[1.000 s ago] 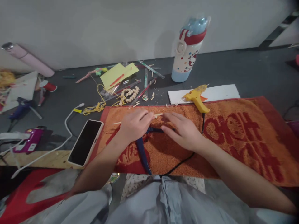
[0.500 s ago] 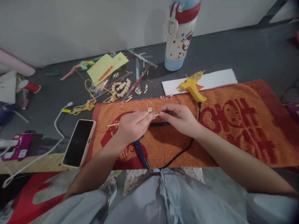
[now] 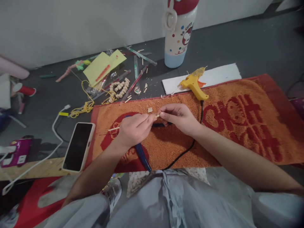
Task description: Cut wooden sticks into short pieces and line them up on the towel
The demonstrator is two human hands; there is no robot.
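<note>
Above the orange-and-red terry towel (image 3: 171, 148), the person's left hand (image 3: 135, 129) grips a thin, pale wooden stick (image 3: 114, 129) jutting out leftward, while the right hand (image 3: 179, 118) pinches what seems its right tip, just near-side of short, pale wooden pieces (image 3: 149, 110).

A hand could pass over the far right part of the orange towel (image 3: 249, 95), beyond the right forearm (image 3: 228, 151), where only flat cloth lay. Behind the right hand (image 3: 181, 118), the yellow glue gun (image 3: 195, 85) and tall bottle (image 3: 179, 39) blocked the way, and the black cord (image 3: 184, 155) crossed beneath the forearm. Between it and the left hand (image 3: 135, 129), both pinching 1 thin stick (image 3: 157, 116), the gap was closed.
</note>
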